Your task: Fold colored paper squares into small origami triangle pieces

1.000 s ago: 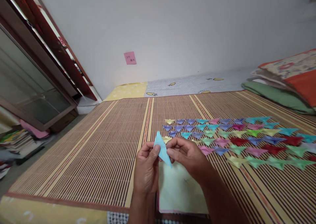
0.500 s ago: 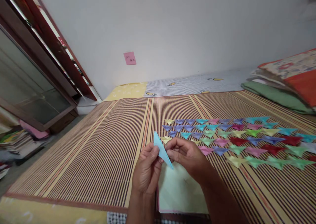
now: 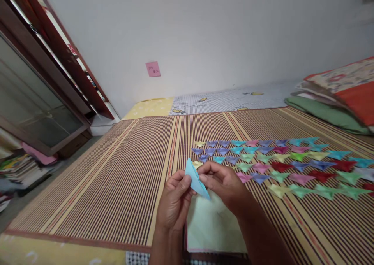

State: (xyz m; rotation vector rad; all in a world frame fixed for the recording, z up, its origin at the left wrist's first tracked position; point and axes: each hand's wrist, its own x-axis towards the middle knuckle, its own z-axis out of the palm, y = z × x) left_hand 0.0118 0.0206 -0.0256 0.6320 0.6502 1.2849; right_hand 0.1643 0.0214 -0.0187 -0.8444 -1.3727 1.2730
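A light blue folded paper (image 3: pixel 196 183), shaped like a slim triangle, is held up at a slant between my hands. My left hand (image 3: pixel 175 195) pinches its left side, thumb on the near face. At its right edge, the thumb and fingers of my right hand (image 3: pixel 220 181) close on the paper; the fingertips are partly hidden behind it. Below lies a pale green sheet or pad (image 3: pixel 214 226) with a pinkish edge. To the right, rows of small folded paper pieces (image 3: pixel 279 176) in many colours rest on the striped mat (image 3: pixel 117 179).
A green cushion (image 3: pixel 327 115) and a floral and orange one (image 3: pixel 353 90) are stacked at the back right. A pink note (image 3: pixel 153 69) is stuck on the wall (image 3: pixel 204 31). Books (image 3: pixel 22 169) and a glass-fronted cabinet (image 3: pixel 43 101) stand left of the mat.
The blue paper has shifted slightly right and turned, showing a broader face with its right edge parted a little. Both hands stay close to where they were.
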